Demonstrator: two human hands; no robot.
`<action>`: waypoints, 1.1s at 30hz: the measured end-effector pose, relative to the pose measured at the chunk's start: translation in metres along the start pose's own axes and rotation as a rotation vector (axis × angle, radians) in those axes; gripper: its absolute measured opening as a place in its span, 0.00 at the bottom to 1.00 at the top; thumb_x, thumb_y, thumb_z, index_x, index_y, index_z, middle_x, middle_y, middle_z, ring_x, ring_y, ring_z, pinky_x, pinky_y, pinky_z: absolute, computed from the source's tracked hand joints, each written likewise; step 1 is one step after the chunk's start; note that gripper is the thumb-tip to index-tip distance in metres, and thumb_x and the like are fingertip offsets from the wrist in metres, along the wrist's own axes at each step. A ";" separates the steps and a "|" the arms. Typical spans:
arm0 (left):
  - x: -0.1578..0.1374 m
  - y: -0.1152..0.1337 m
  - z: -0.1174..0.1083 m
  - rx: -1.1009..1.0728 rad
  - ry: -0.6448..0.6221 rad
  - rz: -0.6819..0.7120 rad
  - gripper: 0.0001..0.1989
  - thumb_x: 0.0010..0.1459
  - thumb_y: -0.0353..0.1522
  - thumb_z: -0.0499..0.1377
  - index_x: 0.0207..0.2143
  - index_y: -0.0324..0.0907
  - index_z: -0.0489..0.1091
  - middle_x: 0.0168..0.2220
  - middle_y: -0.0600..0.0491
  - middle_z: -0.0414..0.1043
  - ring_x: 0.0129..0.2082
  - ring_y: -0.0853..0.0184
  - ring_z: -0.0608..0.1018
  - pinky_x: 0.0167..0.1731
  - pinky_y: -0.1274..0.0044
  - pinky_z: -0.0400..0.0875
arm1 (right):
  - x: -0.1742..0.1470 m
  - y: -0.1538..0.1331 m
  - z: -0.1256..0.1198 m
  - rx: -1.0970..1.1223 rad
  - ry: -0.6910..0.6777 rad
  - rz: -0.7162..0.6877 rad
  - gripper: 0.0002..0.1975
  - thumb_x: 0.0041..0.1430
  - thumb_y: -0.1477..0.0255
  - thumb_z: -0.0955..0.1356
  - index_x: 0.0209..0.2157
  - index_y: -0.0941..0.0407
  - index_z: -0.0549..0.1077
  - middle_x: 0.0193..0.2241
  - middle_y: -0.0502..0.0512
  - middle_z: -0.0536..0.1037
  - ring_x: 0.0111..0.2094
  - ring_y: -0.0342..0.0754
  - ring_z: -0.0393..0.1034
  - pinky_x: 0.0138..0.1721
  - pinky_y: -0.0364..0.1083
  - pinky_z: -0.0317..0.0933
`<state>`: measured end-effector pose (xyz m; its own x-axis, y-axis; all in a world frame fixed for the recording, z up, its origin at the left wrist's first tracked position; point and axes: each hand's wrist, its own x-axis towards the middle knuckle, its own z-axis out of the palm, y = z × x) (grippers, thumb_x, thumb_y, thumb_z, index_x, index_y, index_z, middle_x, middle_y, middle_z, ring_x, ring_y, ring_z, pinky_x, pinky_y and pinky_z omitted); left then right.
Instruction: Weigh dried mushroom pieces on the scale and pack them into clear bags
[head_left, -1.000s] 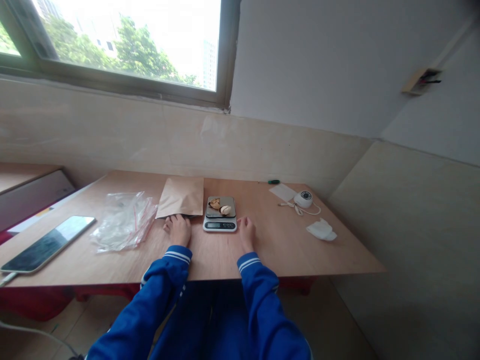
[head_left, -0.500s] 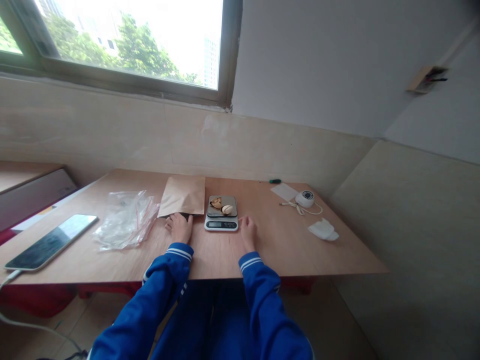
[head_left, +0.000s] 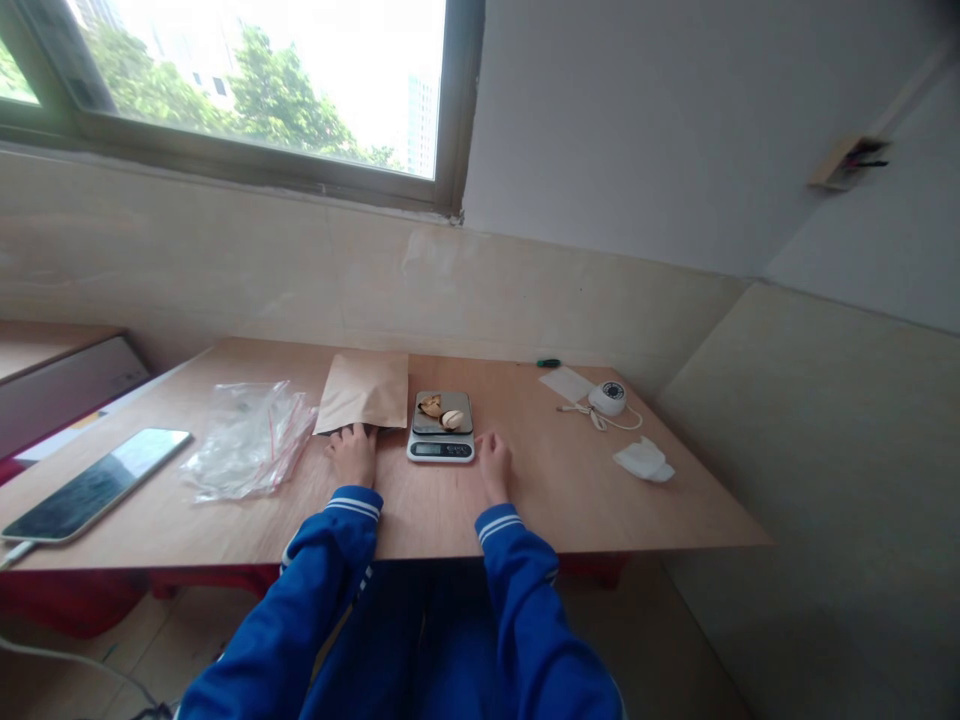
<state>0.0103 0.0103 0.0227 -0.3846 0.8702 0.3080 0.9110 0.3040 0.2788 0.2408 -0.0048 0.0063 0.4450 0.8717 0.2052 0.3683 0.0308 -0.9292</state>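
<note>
"Where are your hands?"
"Apart. My left hand has its fingertips at the paper bag's near edge; my right hand curls just beside the scale. Whether either grips anything, I can't tell."
"And the scale?"
"Between my hands, bearing two shell-like pieces."
"Room?"
"Wood stretches rightward to the white tissue, and from the scale to the table's front edge."

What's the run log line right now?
left hand: at bag, near edge | right hand: beside scale | on scale: brown piece, pale piece
</note>
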 end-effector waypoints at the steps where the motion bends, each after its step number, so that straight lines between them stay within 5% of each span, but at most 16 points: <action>1: 0.000 -0.002 -0.001 0.006 -0.004 0.020 0.20 0.63 0.38 0.43 0.44 0.35 0.67 0.43 0.37 0.70 0.46 0.50 0.69 0.42 0.62 0.61 | 0.000 0.000 0.000 -0.003 -0.003 0.005 0.21 0.60 0.61 0.56 0.24 0.55 0.71 0.26 0.55 0.77 0.27 0.49 0.68 0.30 0.43 0.55; 18: -0.016 -0.030 -0.017 -0.062 0.111 0.153 0.17 0.61 0.40 0.50 0.43 0.41 0.72 0.39 0.44 0.74 0.42 0.53 0.71 0.40 0.67 0.61 | 0.000 0.000 0.000 -0.021 -0.007 -0.007 0.19 0.60 0.63 0.56 0.24 0.55 0.71 0.26 0.55 0.77 0.28 0.49 0.68 0.29 0.43 0.55; 25: -0.024 -0.043 -0.019 -0.398 0.132 0.056 0.19 0.59 0.44 0.48 0.37 0.41 0.71 0.34 0.47 0.72 0.35 0.60 0.74 0.36 0.72 0.66 | 0.000 0.002 0.000 -0.018 -0.008 -0.010 0.20 0.60 0.63 0.56 0.24 0.55 0.72 0.26 0.55 0.77 0.28 0.49 0.69 0.30 0.43 0.56; 33: -0.023 -0.052 -0.024 -0.410 0.058 -0.045 0.19 0.56 0.44 0.46 0.28 0.41 0.68 0.30 0.46 0.71 0.32 0.58 0.74 0.37 0.69 0.67 | 0.001 0.001 0.000 -0.027 -0.008 -0.012 0.19 0.59 0.63 0.56 0.24 0.55 0.71 0.26 0.55 0.78 0.30 0.49 0.70 0.31 0.43 0.56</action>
<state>-0.0314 -0.0350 0.0233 -0.4409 0.8329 0.3345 0.7628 0.1512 0.6288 0.2416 -0.0039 0.0051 0.4343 0.8751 0.2134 0.3949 0.0280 -0.9183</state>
